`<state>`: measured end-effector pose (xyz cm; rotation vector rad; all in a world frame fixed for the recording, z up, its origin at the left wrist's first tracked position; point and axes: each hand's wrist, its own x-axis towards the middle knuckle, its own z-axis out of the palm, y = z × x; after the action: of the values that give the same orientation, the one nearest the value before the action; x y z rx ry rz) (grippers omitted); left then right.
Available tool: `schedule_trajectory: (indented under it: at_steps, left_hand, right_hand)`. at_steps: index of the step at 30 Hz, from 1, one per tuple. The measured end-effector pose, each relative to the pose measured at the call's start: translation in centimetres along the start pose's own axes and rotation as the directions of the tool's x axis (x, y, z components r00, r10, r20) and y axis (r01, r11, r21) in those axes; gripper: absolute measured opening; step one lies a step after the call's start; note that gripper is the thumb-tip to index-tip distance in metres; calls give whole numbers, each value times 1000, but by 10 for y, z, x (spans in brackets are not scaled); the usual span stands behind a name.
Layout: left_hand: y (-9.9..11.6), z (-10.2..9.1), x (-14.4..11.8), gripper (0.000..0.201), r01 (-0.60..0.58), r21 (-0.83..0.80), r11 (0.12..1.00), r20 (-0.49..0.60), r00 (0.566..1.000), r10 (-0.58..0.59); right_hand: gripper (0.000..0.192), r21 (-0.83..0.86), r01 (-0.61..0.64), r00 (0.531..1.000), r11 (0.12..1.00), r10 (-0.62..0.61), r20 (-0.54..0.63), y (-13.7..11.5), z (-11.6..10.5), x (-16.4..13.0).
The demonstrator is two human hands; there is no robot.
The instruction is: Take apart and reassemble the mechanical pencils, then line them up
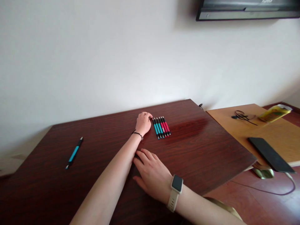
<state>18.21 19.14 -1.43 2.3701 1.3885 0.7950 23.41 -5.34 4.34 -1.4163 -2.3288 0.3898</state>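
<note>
Head view: L hand [143, 122] reaches out to the far half of the table [189, 150], arm nearly straight, fingers curled down just beside the pen row [161, 127]; can't tell if it grips the end pen or only touches it. R hand [153, 175] lies palm down nearer the body, fingers loosely spread, holding nothing, fingertips right by the L forearm; approx. half-bent R arm comes in from the near side.

Far edge of table runs along the wall [93, 62], w/ a strip of wood betw. it and the row. Wide stretch of tabletop from row to R edge; another betw. L arm and the lone turq. pen [74, 153], which sits toward the L edge.

Row sits R of centre in the far half: pens side by side, turq. on L, red on R, silver ends twd far edge, long axes slanting slightly, far ends leaning L. Lone pen's long axis slants the other way, approx. along the L edge, silver end twd far edge.
</note>
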Motion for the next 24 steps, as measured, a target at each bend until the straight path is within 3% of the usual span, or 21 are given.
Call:
schedule_trajectory:
  at_steps: [5, 24]
  left_hand:
    - [-4, 3, 2, 42, -20, -28, 999, -11, 1000, 20]
    - [-2, 2, 2, 33, -50, -26, 998, -8, 999, 49]
  right_hand:
    - [49, 8, 27, 1000, 1000, -27, -7, 2, 9, -1]
    - [47, 7, 38, 999, 999, -38, 0, 6, 4, -1]
